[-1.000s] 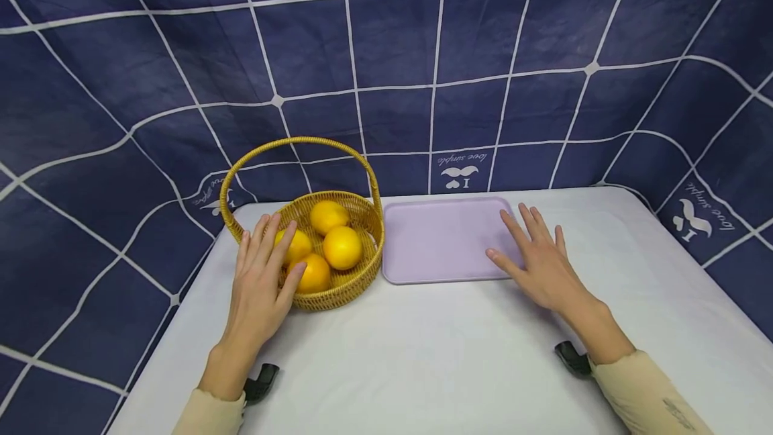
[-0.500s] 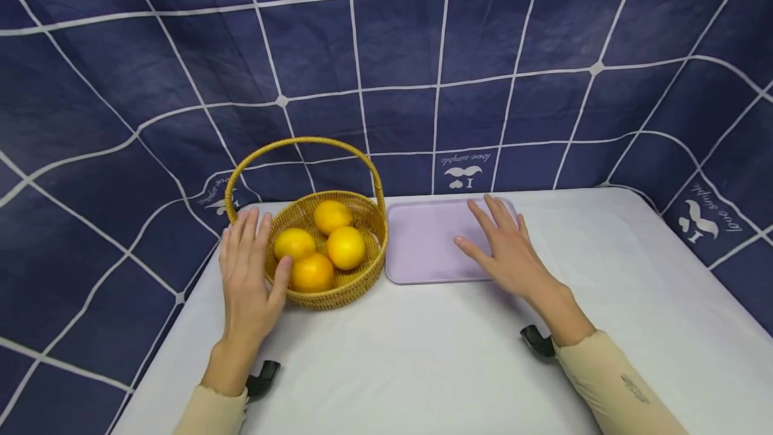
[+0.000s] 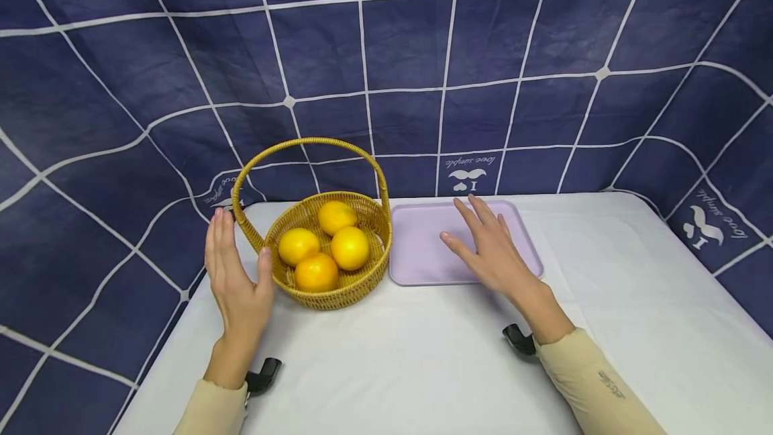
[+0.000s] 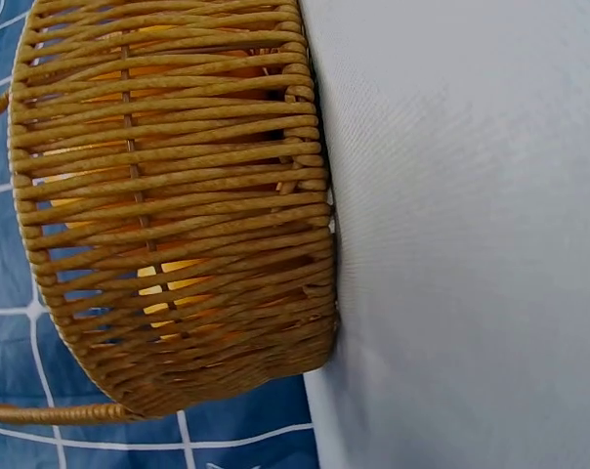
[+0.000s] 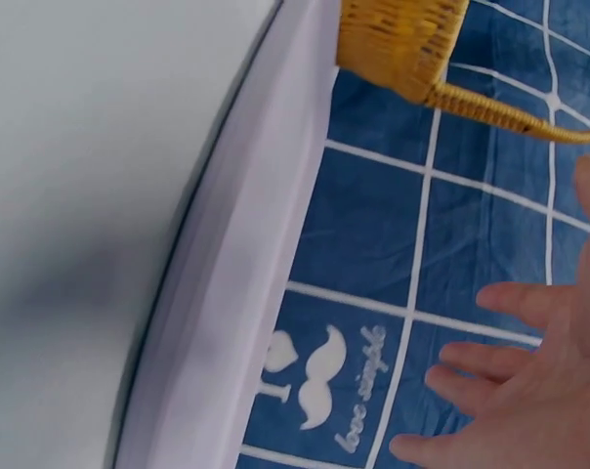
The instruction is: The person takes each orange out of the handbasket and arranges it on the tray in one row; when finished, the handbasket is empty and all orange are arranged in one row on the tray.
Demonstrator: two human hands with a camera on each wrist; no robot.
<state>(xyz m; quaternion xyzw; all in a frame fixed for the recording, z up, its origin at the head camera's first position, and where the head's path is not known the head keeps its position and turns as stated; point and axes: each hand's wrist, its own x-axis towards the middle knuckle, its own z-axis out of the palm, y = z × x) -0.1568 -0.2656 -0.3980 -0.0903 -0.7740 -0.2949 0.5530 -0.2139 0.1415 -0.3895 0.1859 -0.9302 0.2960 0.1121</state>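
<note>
A woven golden basket (image 3: 329, 299) with a tall arched handle (image 3: 311, 141) stands at the left of the table. Inside it lie several oranges (image 3: 350, 248), yellow to orange in tone. My left hand (image 3: 237, 280) is held beside the basket's left side, fingers straight and thumb raised, gripping nothing. In the left wrist view the basket's woven wall (image 4: 178, 195) fills much of the picture, with fruit glimpsed through its gaps. A pale purple tray (image 3: 417, 247) lies right of the basket. Above the tray my right hand (image 3: 495, 257) hovers, fingers spread and holding nothing.
A white cloth covers the table (image 3: 392, 361). Behind and at both sides hangs a dark blue curtain (image 3: 398, 45) with white grid lines. A black wrist device (image 3: 264, 376) shows under the left forearm, and another black device (image 3: 519, 340) under the right.
My left hand has moved left, from over the basket's edge to its outer side. My right hand has moved left, further over the tray. Basket and tray shift slightly with the head view.
</note>
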